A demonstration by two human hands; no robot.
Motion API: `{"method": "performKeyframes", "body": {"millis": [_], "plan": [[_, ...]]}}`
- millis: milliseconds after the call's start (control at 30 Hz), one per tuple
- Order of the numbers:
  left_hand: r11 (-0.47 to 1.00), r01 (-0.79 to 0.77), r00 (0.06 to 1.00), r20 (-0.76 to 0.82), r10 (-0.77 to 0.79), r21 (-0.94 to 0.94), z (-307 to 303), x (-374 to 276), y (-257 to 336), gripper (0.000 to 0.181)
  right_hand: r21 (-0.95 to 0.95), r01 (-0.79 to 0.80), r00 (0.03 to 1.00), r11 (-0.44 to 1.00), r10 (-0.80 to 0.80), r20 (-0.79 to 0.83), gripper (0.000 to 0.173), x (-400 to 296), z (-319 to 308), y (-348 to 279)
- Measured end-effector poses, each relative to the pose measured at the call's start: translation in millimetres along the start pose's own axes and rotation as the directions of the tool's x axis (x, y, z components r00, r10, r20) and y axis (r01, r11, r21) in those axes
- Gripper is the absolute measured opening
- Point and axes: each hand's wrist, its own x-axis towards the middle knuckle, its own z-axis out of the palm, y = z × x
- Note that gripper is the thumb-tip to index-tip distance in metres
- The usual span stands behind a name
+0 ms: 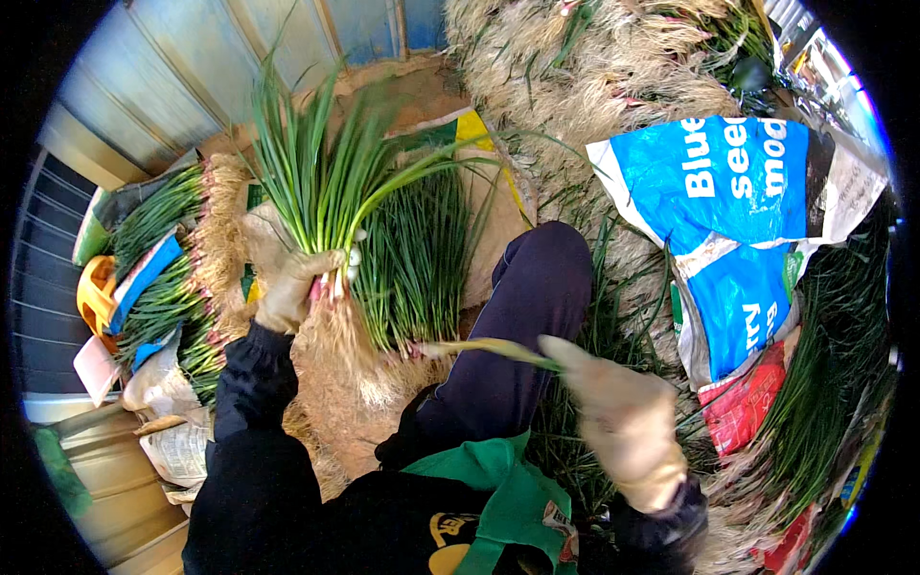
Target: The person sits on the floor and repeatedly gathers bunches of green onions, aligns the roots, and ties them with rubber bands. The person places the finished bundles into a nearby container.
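Upright in my gloved left hand (pixel 286 289) is a bunch of green onions (pixel 316 194), with reddish-white bulbs and pale roots hanging below the fist. My right hand (pixel 625 420), also gloved and blurred, is over my right thigh. A yellowed onion leaf (pixel 496 347) sticks out leftward from its fingertips. Just beyond the held bunch, a row of green onions (pixel 424 251) lies on the ground, roots toward me. One of the bunch's leaves bends far out to the right.
Stacked green onions (pixel 162 223) lie at the left beside an orange plastic object (pixel 95 293). A large root-covered heap (pixel 553 79) rises at the back right. Blue printed sacks (pixel 726 187) cover part of the right-hand pile, near more onions (pixel 819 374). A corrugated metal wall (pixel 194 65) stands behind.
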Motion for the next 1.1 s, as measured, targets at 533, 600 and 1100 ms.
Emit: {"method": "performKeyframes", "body": {"millis": [533,600,1100], "plan": [[0.933,0.319,0.943,-0.153,-0.295,0.167,-79.2,148.3,-243.0,0.031,0.007,-0.946,0.315,0.324,0.923,-0.221,0.034,-273.6,-14.6,87.6],[0.95,0.139,0.95,-0.31,-0.048,0.279,-99.3,100.6,-161.3,0.032,0.068,-0.894,0.384,0.443,0.836,-0.391,0.03,-227.5,-15.2,149.1],[0.937,-0.265,0.467,0.88,-0.082,0.228,401.7,-6.0,-98.7,0.036,0.607,-0.738,-0.136,0.295,0.816,-0.562,0.026,-322.1,-25.7,171.8]]}}
